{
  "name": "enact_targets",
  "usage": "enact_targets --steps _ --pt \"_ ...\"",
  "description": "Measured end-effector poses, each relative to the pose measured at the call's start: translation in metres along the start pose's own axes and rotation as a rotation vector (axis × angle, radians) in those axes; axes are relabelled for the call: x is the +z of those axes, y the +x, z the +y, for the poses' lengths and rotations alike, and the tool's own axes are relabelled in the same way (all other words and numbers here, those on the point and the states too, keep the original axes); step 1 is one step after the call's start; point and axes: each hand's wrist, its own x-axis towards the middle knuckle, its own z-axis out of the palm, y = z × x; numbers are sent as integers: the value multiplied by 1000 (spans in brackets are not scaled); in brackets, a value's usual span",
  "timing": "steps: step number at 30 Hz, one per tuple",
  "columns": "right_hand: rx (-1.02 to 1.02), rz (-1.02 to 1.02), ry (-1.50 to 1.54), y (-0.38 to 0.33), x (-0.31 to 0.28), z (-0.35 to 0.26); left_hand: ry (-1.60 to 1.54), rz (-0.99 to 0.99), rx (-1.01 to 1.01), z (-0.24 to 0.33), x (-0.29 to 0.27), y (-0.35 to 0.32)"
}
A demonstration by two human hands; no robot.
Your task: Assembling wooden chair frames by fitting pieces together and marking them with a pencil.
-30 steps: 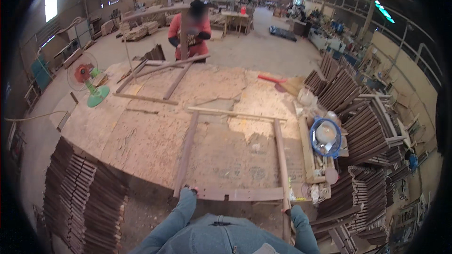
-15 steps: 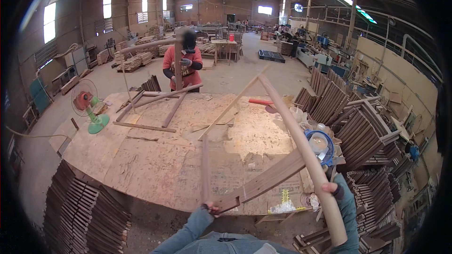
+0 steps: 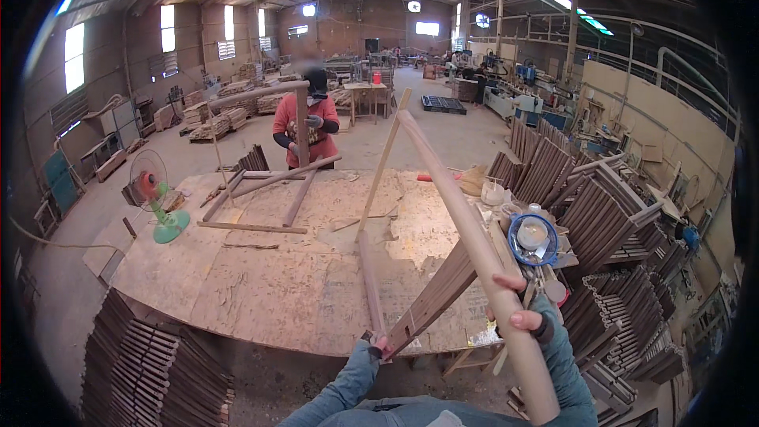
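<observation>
A brown wooden furniture frame (image 3: 447,178) is held up over the near edge of the worktable. Its long rounded bar slants from upper middle to lower right. My right hand (image 3: 518,300) wraps round this bar near its lower part, fingers closed. My left hand (image 3: 378,345) grips the frame's near lower corner, where a wide slotted board (image 3: 435,292) meets a narrower bar (image 3: 369,281). A thin pale strip (image 3: 383,162) rises from that narrower bar toward the frame's top. Part of the right palm is hidden behind the rounded bar.
Another frame (image 3: 253,229) lies on the plywood worktable (image 3: 261,292), near a co-worker (image 3: 304,122) in red. A green fan (image 3: 162,205) stands at the left, a blue-rimmed basin (image 3: 534,239) at the right. Wooden parts are stacked at lower left (image 3: 150,372) and right (image 3: 597,229).
The frame has turned more upright: its top shifted left and the slotted board now slants more steeply. My right hand moved left with the bar; its fingers show more. My left hand shifted slightly right.
</observation>
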Motion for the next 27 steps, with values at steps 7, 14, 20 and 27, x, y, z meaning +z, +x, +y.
enact_targets --steps 7,14,20,27 --pt "-181 161 -340 -7 89 -2 441 -253 569 101 74 -99" --pt "-28 -67 -171 5 158 -4 1118 -31 849 100 80 -41" --pt "-304 -271 -373 26 189 16 198 -164 402 117 78 -80" --pt "-258 -322 -368 56 174 24 -286 -162 233 150 102 -109"
